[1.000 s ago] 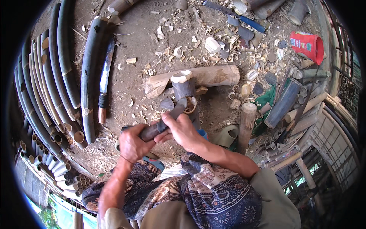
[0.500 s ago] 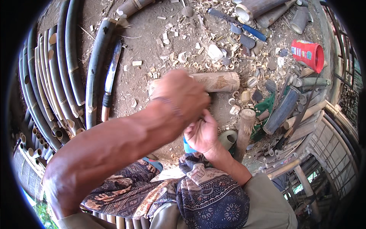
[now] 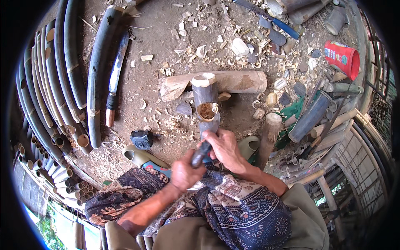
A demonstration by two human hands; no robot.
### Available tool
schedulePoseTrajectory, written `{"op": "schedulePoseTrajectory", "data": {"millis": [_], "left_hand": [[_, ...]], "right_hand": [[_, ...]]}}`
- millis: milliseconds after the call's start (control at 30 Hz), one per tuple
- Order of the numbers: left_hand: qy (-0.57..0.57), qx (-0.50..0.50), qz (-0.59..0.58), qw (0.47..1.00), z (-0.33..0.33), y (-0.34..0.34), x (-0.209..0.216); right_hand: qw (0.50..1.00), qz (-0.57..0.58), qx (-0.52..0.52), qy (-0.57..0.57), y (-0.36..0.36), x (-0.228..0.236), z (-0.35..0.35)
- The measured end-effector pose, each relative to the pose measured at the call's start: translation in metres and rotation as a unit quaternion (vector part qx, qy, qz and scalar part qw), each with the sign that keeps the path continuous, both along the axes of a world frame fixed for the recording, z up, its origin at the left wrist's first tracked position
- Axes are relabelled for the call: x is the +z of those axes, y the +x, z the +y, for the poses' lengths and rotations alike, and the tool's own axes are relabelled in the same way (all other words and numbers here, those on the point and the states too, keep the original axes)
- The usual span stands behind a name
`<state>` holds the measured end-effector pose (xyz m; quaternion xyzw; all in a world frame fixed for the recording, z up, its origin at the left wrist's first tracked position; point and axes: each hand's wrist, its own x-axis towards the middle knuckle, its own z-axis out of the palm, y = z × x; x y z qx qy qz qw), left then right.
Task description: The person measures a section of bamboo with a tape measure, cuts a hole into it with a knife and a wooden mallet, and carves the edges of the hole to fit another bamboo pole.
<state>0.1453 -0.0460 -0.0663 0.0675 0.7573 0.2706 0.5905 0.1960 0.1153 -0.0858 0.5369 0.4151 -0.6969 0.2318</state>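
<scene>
A short bamboo tube [image 3: 203, 92] rests against a pale, split log [image 3: 243, 82], its whitish cut rim facing away from me. A notch in its upper side shows brown inside. My right hand [image 3: 228, 151] is closed round the tube's near end, close to my knees. My left hand [image 3: 185, 171], slightly blurred, is closed on a dark-handled tool [image 3: 202, 153], whose rounded butt sticks up between my hands. The working end is hidden, so its kind cannot be told. Beyond the left hand sits a dark, boxy tape measure [image 3: 142, 139].
Long dark bamboo poles [image 3: 100, 71] lie at left, beside a long knife [image 3: 116, 75]. Wood chips and shavings cover the ground. A red container [image 3: 339, 58] lies at right, near an upright wooden post [image 3: 269, 133], a bamboo piece [image 3: 310, 116] and a blue-handled blade [image 3: 283, 28].
My left hand has drawn back from over the log toward my lap. The notched tube and tape measure, earlier covered by my arm, now show. The whole view has shifted slightly.
</scene>
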Motion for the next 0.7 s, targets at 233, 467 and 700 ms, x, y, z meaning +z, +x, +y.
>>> {"op": "schedulePoseTrajectory", "data": {"millis": [233, 467, 700], "left_hand": [[0.01, -0.238, 0.152, 0.959, 0.026, 0.008, 0.008], [0.07, -0.551, 0.106, 0.825, 0.045, -0.156, 0.038], [0.076, -0.271, 0.069, 0.957, -0.013, -0.038, -0.001]], "right_hand": [[0.993, 0.077, -0.017, 0.092, 0.014, -0.01, -0.008], [0.837, 0.139, -0.327, -0.416, 0.009, -0.021, -0.027], [0.992, 0.067, 0.053, -0.089, 0.016, -0.001, 0.003]]}}
